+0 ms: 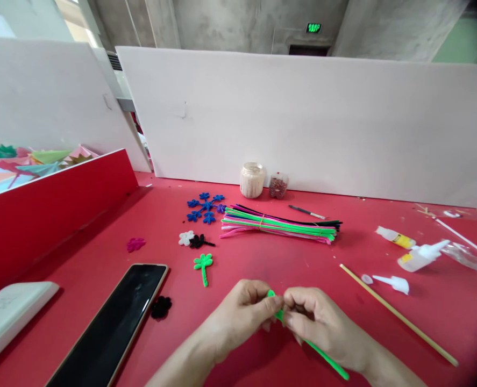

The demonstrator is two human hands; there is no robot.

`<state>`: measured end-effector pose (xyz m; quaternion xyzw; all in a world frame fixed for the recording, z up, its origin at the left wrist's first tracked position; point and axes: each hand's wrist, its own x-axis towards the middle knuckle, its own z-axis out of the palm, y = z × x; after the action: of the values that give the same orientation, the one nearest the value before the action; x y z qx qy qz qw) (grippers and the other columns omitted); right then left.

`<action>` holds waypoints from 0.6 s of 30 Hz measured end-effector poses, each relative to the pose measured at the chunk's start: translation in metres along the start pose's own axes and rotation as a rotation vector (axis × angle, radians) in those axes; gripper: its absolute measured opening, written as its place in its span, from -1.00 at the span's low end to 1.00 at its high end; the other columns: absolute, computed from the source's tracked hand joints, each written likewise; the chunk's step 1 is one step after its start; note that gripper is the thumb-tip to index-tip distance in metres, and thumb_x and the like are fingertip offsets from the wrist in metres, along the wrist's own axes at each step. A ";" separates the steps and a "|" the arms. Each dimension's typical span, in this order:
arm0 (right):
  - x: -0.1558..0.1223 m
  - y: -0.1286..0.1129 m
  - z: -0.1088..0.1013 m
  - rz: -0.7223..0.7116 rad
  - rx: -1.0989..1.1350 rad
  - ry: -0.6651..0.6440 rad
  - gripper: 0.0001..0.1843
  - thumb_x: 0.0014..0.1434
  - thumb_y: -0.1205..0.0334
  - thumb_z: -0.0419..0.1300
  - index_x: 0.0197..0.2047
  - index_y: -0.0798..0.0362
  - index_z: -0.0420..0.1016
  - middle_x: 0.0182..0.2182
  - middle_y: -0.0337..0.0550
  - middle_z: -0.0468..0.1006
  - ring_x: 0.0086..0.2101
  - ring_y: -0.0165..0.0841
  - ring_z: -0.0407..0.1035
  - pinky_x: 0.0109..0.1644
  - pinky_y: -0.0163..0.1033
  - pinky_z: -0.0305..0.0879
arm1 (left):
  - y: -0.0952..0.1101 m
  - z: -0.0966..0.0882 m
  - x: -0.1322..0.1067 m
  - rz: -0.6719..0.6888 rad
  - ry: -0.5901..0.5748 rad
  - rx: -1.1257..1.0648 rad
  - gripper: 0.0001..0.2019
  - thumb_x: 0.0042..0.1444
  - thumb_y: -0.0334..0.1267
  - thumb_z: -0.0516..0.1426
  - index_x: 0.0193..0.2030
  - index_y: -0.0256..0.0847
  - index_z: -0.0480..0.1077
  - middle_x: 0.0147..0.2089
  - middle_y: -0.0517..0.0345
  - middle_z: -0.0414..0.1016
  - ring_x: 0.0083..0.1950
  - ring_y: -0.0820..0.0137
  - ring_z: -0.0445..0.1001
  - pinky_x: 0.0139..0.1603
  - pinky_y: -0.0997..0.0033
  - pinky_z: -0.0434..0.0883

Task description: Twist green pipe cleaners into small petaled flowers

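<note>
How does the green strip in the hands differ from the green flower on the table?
The green strip is held by the left hand and right hand; the green flower lies on the table untouched. The green strip has a straight free end; the green flower is looped at its far end, twisted nearer. Both are bright green.

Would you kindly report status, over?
Left hand and right hand pinching green pipe cleaner. Free end juts past right hand. Nothing seen blocking; tan stick lies rightward.
</note>
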<state>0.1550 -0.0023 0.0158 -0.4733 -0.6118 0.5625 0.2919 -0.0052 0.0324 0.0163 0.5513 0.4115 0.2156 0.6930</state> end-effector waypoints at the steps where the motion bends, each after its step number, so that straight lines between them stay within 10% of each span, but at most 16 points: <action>1: 0.000 0.001 -0.001 0.001 -0.011 -0.002 -0.84 0.07 0.35 0.00 -0.54 0.10 0.21 -0.67 -0.36 0.18 -0.61 -0.52 0.03 -0.56 -0.39 -0.02 | 0.001 0.000 0.000 0.006 -0.012 0.047 -0.70 -0.02 -0.10 0.06 -0.60 -0.28 0.23 -0.65 0.29 0.18 -0.59 0.56 0.09 -0.58 0.52 0.00; 9: -0.003 -0.001 -0.007 -0.056 -0.176 0.040 -0.81 0.11 0.33 -0.02 -0.53 0.08 0.21 -0.64 -0.35 0.19 -0.59 -0.51 0.08 -0.52 -0.39 0.05 | 0.003 0.001 -0.001 0.141 0.005 0.188 -0.68 0.06 -0.10 0.00 -0.61 -0.24 0.13 -0.62 0.35 -0.01 -0.55 0.54 -0.06 -0.55 0.48 -0.06; 18: 0.002 0.006 -0.001 -0.627 -1.026 0.412 -0.85 0.13 0.39 0.05 -0.32 0.07 0.44 -0.49 -0.14 0.50 -0.44 -0.35 0.32 -0.34 -0.25 0.11 | -0.004 0.003 0.005 0.140 0.143 0.083 -0.67 0.03 -0.08 0.02 -0.62 -0.23 0.12 -0.63 0.37 -0.04 -0.56 0.55 -0.10 -0.56 0.48 -0.08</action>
<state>0.1570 -0.0007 0.0094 -0.4499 -0.8444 -0.0169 0.2904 -0.0001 0.0332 0.0109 0.5901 0.4287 0.2851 0.6219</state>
